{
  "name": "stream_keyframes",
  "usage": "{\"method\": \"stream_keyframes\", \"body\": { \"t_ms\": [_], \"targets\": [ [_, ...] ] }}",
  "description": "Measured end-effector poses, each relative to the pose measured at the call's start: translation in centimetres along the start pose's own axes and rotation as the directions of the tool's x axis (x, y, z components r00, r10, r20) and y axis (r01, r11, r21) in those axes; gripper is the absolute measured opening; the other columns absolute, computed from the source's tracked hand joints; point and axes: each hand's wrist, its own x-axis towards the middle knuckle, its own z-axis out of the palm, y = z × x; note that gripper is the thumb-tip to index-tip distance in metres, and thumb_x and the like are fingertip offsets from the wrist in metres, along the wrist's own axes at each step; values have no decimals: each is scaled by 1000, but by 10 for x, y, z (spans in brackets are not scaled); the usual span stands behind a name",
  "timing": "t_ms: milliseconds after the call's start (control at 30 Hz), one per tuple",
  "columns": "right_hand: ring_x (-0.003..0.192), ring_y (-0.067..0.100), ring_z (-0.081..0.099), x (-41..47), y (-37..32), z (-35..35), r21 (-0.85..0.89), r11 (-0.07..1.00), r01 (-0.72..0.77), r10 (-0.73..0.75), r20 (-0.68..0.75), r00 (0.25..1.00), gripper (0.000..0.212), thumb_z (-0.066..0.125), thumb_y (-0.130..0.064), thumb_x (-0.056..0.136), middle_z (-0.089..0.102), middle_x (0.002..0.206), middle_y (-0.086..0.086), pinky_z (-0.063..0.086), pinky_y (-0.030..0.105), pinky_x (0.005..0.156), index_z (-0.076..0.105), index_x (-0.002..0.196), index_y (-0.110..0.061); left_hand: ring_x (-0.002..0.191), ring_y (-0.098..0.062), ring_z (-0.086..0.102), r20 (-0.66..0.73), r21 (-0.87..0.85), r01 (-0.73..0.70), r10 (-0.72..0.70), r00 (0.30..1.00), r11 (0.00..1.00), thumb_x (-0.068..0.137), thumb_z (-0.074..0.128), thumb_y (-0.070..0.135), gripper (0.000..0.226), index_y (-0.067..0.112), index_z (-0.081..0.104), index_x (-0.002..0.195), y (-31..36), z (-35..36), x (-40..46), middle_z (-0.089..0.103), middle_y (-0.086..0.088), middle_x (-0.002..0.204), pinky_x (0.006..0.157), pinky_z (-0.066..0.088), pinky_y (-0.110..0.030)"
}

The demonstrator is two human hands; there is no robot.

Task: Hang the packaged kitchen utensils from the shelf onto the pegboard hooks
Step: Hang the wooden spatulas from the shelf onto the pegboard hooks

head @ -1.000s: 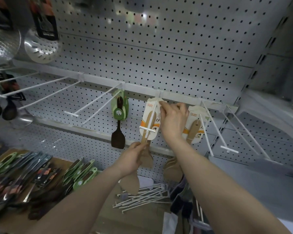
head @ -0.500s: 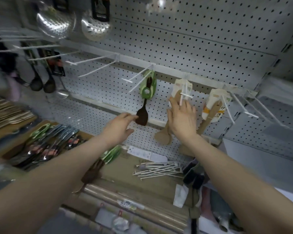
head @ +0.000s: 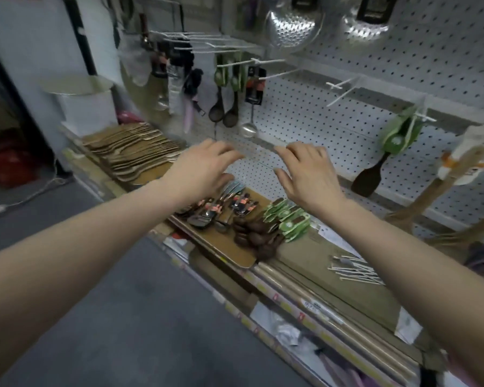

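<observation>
Reaching over the shelf (head: 215,248) at centre frame, the left hand (head: 204,170) and right hand (head: 309,178) hover with fingers apart and loosely bent, holding nothing, probably poised to pick up the next pack. Below them lie the metal spoons (head: 221,206) and, just right, the green-carded utensils (head: 287,220), laid flat as waiting stock. At upper right, bare pegboard hooks (head: 344,89) jut out beside one hung green-carded spatula (head: 386,152).
</observation>
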Motion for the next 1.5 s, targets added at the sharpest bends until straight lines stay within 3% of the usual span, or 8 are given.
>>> {"method": "stream_keyframes", "body": {
  "t_ms": [167,300,500,633,767,1267,1500],
  "targets": [
    [114,33,53,62,-106,15,62,982,180,-184,50,982,50,45,-39,100,56,127,13,37,45,94,48,142,-12,107,-34,58,-7,104,128,-128,992,986,88,67,28,46,13,58,131,-75,-23,-76,62,-12,123,87,50,-46],
    [109,34,55,105,-176,38,123,938,323,-329,33,944,51,51,-36,98,57,124,14,40,46,91,49,142,-11,107,-37,57,28,145,246,-253,967,958,90,61,32,48,9,57,132,-129,-25,-125,61,-16,123,90,48,-49],
    [110,35,54,179,-256,91,210,861,464,-477,14,879,53,50,-38,97,57,126,15,41,46,90,49,142,-10,98,-37,58,37,183,415,-428,903,891,85,63,30,47,9,61,127,-210,-9,-180,63,-14,118,86,48,-45],
    [113,32,53,238,-298,135,235,817,527,-544,13,839,55,47,-40,97,55,130,11,38,44,90,46,145,-14,103,-37,59,62,206,490,-511,857,847,86,66,26,47,9,60,129,-274,12,-195,63,-15,118,87,50,-48],
    [115,30,52,301,-329,178,297,780,550,-585,35,811,52,45,-39,98,55,128,9,38,42,91,45,144,-15,101,-38,59,72,164,594,-610,789,787,83,75,20,51,12,58,131,-341,31,-195,63,-14,116,81,52,-51],
    [100,32,56,502,-450,345,419,677,605,-684,54,727,48,57,-35,95,58,113,11,45,44,83,51,137,-13,111,-31,56,89,168,814,-831,549,556,91,67,29,48,18,55,136,-573,100,-197,59,-7,126,83,51,-46],
    [94,29,59,579,-513,428,445,734,514,-620,130,773,47,60,-37,94,59,109,7,49,43,78,53,135,-15,105,-31,57,180,126,810,-817,549,572,89,70,27,47,19,57,134,-709,140,-209,61,-6,121,83,50,-43]
  ]
}}
